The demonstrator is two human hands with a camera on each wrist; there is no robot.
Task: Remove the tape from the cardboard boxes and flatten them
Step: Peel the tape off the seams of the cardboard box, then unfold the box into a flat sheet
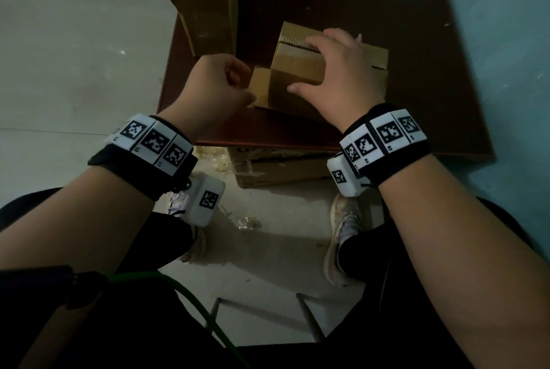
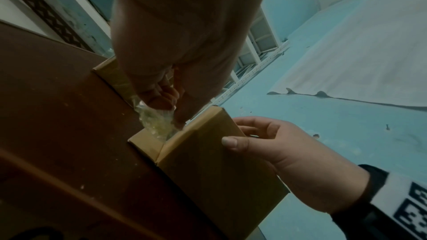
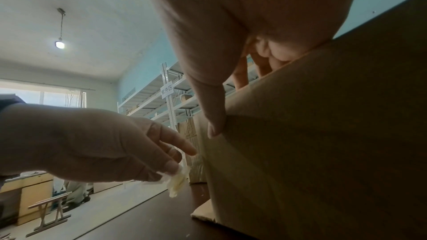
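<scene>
A small cardboard box (image 1: 300,71) (image 2: 215,161) (image 3: 323,143) stands on the dark brown table (image 1: 401,41). My right hand (image 1: 336,68) (image 2: 265,145) (image 3: 231,61) grips the box from above, thumb on the near side and fingers over the top edge. My left hand (image 1: 226,83) (image 2: 166,98) (image 3: 115,147) is at the box's left end flap and pinches a crumpled wad of clear tape (image 2: 157,121) (image 3: 175,180) between thumb and fingers. The tape looks still stuck near the flap in the left wrist view.
A taller opened cardboard box (image 1: 205,2) stands at the table's back left. Another taped box (image 1: 276,166) lies on the floor under the table's front edge, with tape scraps (image 1: 214,157) beside it. My shoes (image 1: 342,234) and a green cable (image 1: 190,309) are below.
</scene>
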